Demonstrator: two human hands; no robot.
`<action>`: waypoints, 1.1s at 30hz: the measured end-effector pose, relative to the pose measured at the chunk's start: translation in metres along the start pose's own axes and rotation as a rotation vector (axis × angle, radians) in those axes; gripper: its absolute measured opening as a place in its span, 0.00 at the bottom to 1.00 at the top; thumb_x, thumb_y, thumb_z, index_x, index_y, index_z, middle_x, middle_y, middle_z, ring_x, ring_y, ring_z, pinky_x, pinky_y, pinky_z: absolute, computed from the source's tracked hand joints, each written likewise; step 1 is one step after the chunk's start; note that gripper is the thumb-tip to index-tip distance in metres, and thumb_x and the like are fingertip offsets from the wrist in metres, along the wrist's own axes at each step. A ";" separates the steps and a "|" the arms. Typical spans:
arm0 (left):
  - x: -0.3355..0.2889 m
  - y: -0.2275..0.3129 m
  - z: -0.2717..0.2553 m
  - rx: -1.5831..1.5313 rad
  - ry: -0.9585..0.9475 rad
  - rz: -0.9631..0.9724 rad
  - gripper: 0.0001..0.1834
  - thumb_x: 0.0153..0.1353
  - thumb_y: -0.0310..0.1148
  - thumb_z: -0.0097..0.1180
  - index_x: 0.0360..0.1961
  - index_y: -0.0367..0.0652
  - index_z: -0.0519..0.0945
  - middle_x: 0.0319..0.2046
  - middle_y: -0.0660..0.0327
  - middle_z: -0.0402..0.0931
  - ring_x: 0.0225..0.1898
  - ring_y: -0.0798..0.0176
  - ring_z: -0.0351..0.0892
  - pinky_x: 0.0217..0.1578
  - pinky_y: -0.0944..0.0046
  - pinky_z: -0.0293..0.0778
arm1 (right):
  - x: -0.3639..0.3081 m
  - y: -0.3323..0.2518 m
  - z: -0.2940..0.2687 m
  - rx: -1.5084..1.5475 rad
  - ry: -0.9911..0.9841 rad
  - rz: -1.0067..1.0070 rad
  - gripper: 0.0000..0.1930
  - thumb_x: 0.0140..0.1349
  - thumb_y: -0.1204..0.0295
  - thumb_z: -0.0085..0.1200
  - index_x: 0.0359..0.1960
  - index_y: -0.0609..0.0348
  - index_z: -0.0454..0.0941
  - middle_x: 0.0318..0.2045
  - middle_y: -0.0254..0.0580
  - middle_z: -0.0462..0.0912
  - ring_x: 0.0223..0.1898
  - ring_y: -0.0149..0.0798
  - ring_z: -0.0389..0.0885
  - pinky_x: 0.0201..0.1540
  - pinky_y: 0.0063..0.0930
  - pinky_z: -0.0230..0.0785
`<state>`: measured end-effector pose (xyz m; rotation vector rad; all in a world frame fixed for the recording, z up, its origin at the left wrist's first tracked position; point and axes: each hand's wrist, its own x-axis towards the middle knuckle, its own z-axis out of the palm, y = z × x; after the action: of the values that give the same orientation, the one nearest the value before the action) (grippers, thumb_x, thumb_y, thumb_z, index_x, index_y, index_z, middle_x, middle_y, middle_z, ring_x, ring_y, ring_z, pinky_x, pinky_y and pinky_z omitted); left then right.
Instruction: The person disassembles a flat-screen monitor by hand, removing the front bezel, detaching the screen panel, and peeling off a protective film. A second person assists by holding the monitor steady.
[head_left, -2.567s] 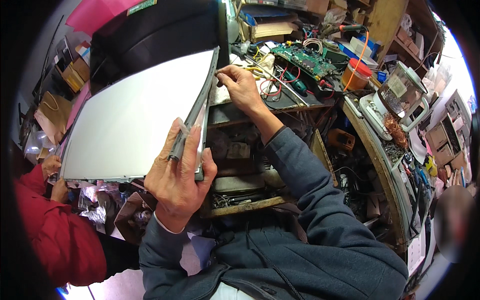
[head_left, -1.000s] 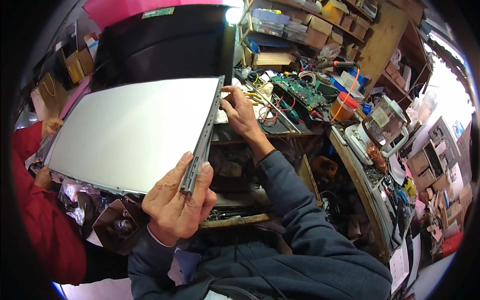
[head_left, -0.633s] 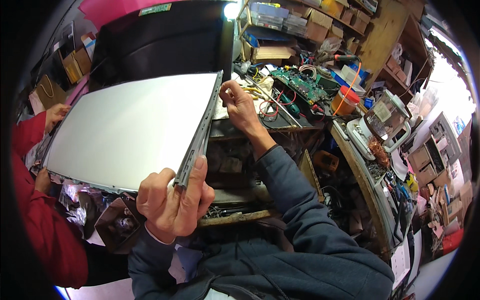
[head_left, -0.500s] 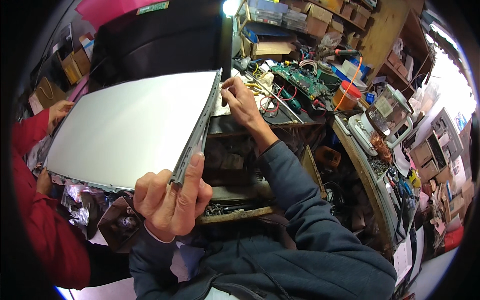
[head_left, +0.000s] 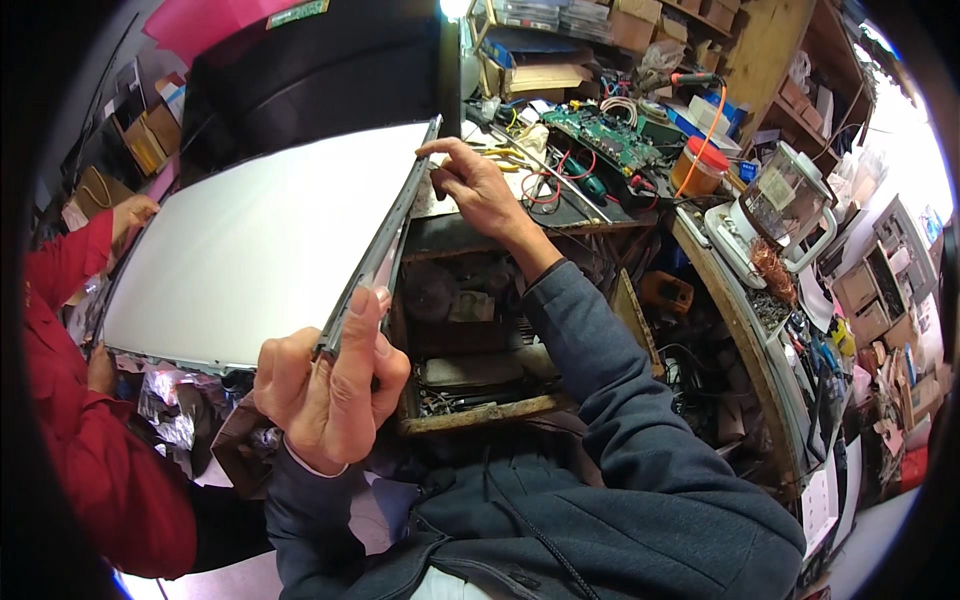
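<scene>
A large white display backlight panel in a thin dark frame is held up at a tilt in front of me. My left hand is closed round its near right corner, the index finger stretched up along the frame edge. Higher on the same side, my right hand has its index fingertip over the edge near the far corner, with the thumb bent beneath. At the panel's left side, another person in a red sleeve holds it with one hand at the far corner and one at the near corner.
Behind the panel stands a big black screen. The cluttered bench holds a green circuit board, red test leads, a red-lidded jar and a glass jug appliance. An open drawer of tools lies below.
My right hand has moved left and up, its index finger now on the panel's edge. The panel's right side and my left hand have shifted slightly left.
</scene>
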<state>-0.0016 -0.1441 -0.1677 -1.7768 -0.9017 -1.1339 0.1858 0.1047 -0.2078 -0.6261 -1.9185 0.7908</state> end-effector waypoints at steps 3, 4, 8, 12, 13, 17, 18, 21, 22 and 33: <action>0.001 0.000 -0.001 -0.004 -0.002 -0.011 0.28 0.56 0.17 0.61 0.61 0.27 0.83 0.40 0.62 0.93 0.30 0.66 0.77 0.32 0.67 0.71 | 0.000 0.002 -0.002 0.049 -0.011 -0.022 0.18 0.75 0.80 0.54 0.64 0.53 0.79 0.25 0.26 0.73 0.29 0.24 0.70 0.35 0.23 0.67; 0.001 0.000 -0.001 -0.011 -0.003 -0.012 0.29 0.56 0.17 0.60 0.61 0.27 0.83 0.40 0.62 0.93 0.30 0.66 0.77 0.31 0.67 0.71 | 0.001 0.005 -0.002 0.067 -0.015 -0.033 0.18 0.75 0.80 0.54 0.64 0.53 0.79 0.25 0.26 0.73 0.29 0.24 0.69 0.35 0.24 0.66; 0.001 0.001 -0.002 -0.019 -0.009 -0.012 0.29 0.55 0.16 0.60 0.62 0.27 0.83 0.41 0.62 0.93 0.30 0.66 0.76 0.31 0.67 0.71 | 0.001 0.003 -0.004 -0.068 -0.011 -0.077 0.18 0.74 0.81 0.54 0.63 0.52 0.79 0.25 0.27 0.72 0.28 0.25 0.70 0.33 0.25 0.66; 0.002 0.001 -0.001 -0.029 0.002 -0.014 0.29 0.55 0.16 0.60 0.62 0.26 0.82 0.41 0.61 0.92 0.29 0.66 0.75 0.31 0.67 0.71 | -0.001 -0.004 -0.001 -0.149 0.028 -0.106 0.18 0.73 0.80 0.55 0.62 0.52 0.79 0.23 0.31 0.73 0.26 0.27 0.71 0.32 0.27 0.66; 0.002 0.001 -0.001 -0.036 -0.001 -0.013 0.29 0.55 0.16 0.60 0.62 0.26 0.82 0.41 0.61 0.92 0.29 0.66 0.75 0.30 0.67 0.71 | -0.002 -0.005 0.002 -0.159 0.074 -0.121 0.17 0.73 0.80 0.55 0.61 0.53 0.79 0.24 0.35 0.74 0.26 0.31 0.72 0.32 0.30 0.67; 0.002 -0.001 -0.002 -0.037 -0.006 0.003 0.29 0.55 0.16 0.60 0.62 0.26 0.82 0.41 0.61 0.93 0.29 0.66 0.75 0.29 0.66 0.71 | -0.006 -0.007 0.026 -0.119 0.256 -0.123 0.15 0.73 0.81 0.55 0.59 0.56 0.78 0.21 0.42 0.75 0.23 0.34 0.73 0.30 0.34 0.68; 0.001 -0.001 -0.002 -0.031 -0.007 0.009 0.29 0.54 0.16 0.60 0.62 0.26 0.82 0.41 0.60 0.93 0.29 0.65 0.75 0.29 0.66 0.71 | -0.005 -0.007 0.030 -0.100 0.267 -0.098 0.14 0.74 0.80 0.55 0.59 0.55 0.78 0.21 0.41 0.74 0.23 0.33 0.72 0.29 0.33 0.67; 0.002 0.001 -0.001 -0.029 0.005 0.001 0.29 0.54 0.16 0.61 0.60 0.27 0.83 0.32 0.62 0.90 0.28 0.64 0.74 0.26 0.66 0.70 | -0.005 -0.008 0.035 -0.069 0.278 -0.011 0.17 0.73 0.81 0.54 0.61 0.53 0.77 0.21 0.39 0.75 0.24 0.31 0.72 0.30 0.32 0.67; 0.001 0.001 -0.001 -0.027 -0.002 0.007 0.28 0.55 0.17 0.61 0.60 0.28 0.84 0.28 0.62 0.86 0.27 0.64 0.74 0.26 0.66 0.70 | -0.005 -0.009 0.035 -0.063 0.278 0.020 0.18 0.73 0.82 0.53 0.61 0.53 0.77 0.22 0.38 0.76 0.24 0.31 0.73 0.30 0.31 0.68; -0.007 0.001 -0.003 -0.036 -0.113 0.034 0.33 0.56 0.14 0.61 0.67 0.28 0.77 0.42 0.59 0.93 0.31 0.64 0.71 0.29 0.66 0.72 | 0.003 -0.008 0.018 -0.005 0.118 0.098 0.14 0.74 0.79 0.52 0.59 0.54 0.76 0.20 0.31 0.73 0.24 0.26 0.69 0.28 0.26 0.64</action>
<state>-0.0042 -0.1486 -0.1736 -1.8945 -0.9190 -1.0426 0.1680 0.0972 -0.2066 -0.7582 -1.7937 0.7936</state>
